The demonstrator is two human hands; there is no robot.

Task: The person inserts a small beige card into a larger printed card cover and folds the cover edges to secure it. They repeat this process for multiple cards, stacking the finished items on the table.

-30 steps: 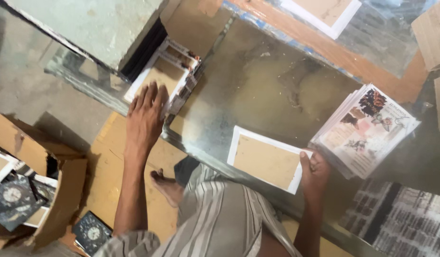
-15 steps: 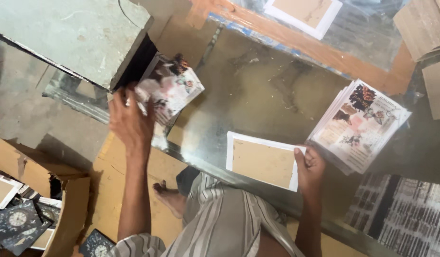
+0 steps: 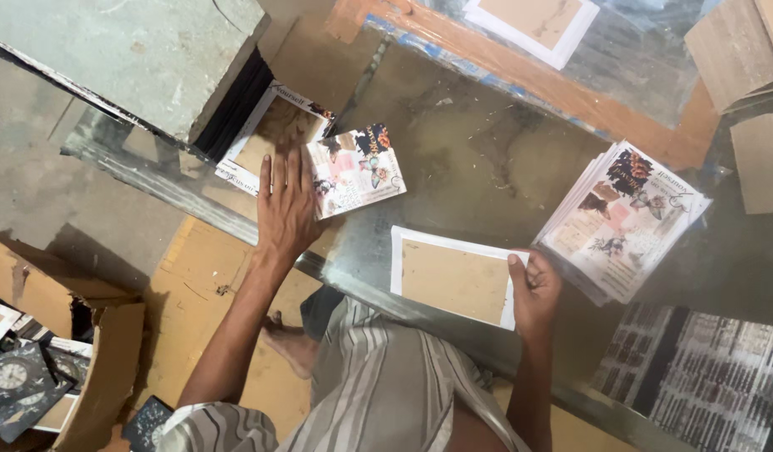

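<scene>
My left hand grips one printed floral sheet by its left edge, holding it over the glass tabletop. Just beyond it lies a stack of brown boards with white borders, half under a grey slab. My right hand presses its thumb on the right edge of a brown board with a white border, which lies flat near the table's front edge. A fanned pile of printed floral sheets rests to the right of that hand.
Another bordered brown board lies at the far side, past an orange wooden bar. Brown cardboard pieces sit at the upper right. On the floor at left stands an open carton with dark clock-patterned covers. A bare foot rests below.
My left hand reached to the stack at the far left, picked a printed sheet off it and drew it to the right, toward the board. My right hand stayed on the board.
</scene>
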